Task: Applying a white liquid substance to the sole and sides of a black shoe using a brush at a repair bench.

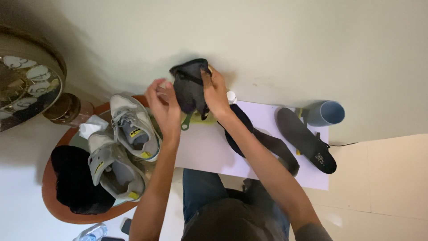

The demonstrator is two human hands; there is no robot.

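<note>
Both hands raised over the far edge of the white rectangular worktop (285, 120), sharing a dark grey crumpled cloth (189, 87). Right hand (217, 91) closed on the cloth's right side, thumb across it. Left hand (162, 105) at its left edge, fingers curled — grip probably partial; the contact is hidden. Left of the worktop: two grey lace-up sneakers (129, 147) on a round tray. On its right end — a black insole (305, 140) beside a pale blue cup (327, 113).

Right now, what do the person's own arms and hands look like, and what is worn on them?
Both forearms are bare. The left hand and right hand wear no gloves; no rings or watch can be made out. A grey short sleeve edge shows on the right upper arm.
</note>
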